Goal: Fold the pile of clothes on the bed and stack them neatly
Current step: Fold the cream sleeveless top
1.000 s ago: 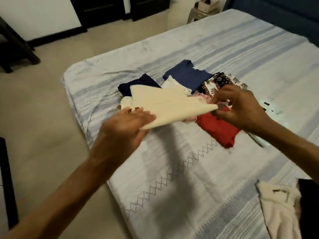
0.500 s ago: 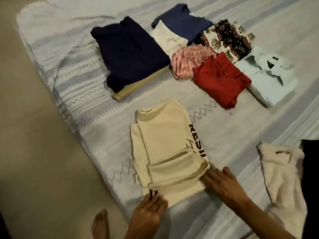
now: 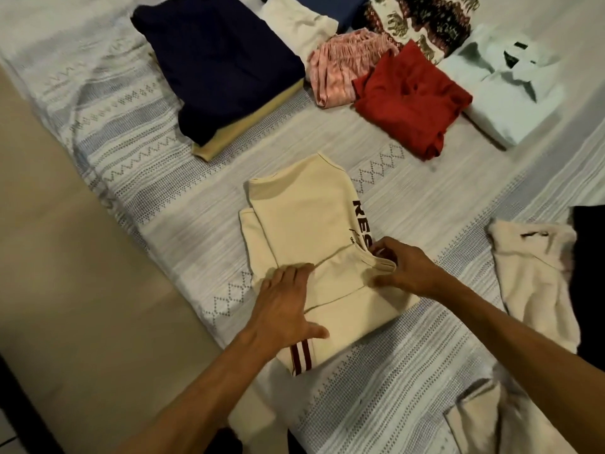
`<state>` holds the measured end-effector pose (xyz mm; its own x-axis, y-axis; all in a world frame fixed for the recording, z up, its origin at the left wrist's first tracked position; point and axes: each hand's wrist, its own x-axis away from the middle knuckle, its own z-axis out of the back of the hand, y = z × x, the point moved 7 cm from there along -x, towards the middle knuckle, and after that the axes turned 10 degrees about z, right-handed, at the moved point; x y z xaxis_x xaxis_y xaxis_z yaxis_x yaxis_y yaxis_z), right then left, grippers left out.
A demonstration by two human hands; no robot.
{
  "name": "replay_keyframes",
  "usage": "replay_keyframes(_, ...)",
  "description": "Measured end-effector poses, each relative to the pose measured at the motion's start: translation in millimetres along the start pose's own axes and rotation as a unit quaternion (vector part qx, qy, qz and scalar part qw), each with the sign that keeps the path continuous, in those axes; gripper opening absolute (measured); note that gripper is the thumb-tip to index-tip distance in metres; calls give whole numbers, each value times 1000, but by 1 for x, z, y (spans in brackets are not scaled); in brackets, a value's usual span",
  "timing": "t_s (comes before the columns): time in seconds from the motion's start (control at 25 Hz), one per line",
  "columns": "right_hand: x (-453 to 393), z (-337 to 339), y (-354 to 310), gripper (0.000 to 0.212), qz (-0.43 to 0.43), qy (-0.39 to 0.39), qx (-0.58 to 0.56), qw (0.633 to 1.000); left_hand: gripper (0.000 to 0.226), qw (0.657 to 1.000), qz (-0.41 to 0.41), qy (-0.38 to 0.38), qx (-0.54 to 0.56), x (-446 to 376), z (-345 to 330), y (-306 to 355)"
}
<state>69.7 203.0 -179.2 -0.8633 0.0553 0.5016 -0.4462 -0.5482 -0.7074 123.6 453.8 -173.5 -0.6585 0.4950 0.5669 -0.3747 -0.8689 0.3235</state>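
A cream shirt with dark lettering and a red-striped cuff lies partly folded on the striped bedspread. My left hand presses flat on its near left part, fingers spread. My right hand pinches the shirt's folded sleeve edge at the right. Folded clothes lie beyond: a navy piece on a yellow one, a white piece, a pink one, a red one, a patterned one and a pale mint collared shirt.
An unfolded cream garment and a dark one lie at the right. More cream cloth sits at the near bottom edge. The bed's left edge drops to a beige floor.
The cream shirt went from held in the air to lying on the bed. Both hands have since slid up onto it, the left pressing flat, the right pinching the sleeve fold.
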Motion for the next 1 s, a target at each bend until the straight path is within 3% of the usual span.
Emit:
replay_keyframes(0.16, 1, 5, -6, 70, 41, 40, 95, 994, 113, 997, 75, 24, 0, -9, -4, -4)
replay_keyframes(0.24, 7, 1, 3, 82, 25, -5, 131, 991, 98, 994, 107, 8, 36, -10, -8, -10)
replay_keyframes(0.32, 11, -4, 19, 79, -12, -50, 127, 991, 77, 985, 128, -21, 114, -7, -13, -17)
replay_keyframes(0.44, 17, 9, 31, 55, -34, -24, 70, 997, 52, 977, 132, -37, 162, -5, -17, -23)
replay_keyframes(0.56, 26, 13, 30, 34, -46, 1, -105, 993, 33, 945, 152, -58, 282, -8, -14, -32)
replay_keyframes(0.64, 26, 10, 31, 21, -57, 27, -135, 989, 35, 908, 181, -74, 370, -12, -6, -43)
replay_keyframes(0.72, 25, 10, 36, 11, -78, 47, -71, 993, 39, 887, 207, -73, 406, -15, -3, -54)
replay_keyframes(0.88, 24, 11, 33, 24, -67, 97, -53, 992, 29, 864, 229, -41, 447, -12, -3, -61)
replay_keyframes(1.0, 22, 9, 32, 39, -43, 59, 36, 997, 30, 859, 237, -9, 453, -7, -1, -66)
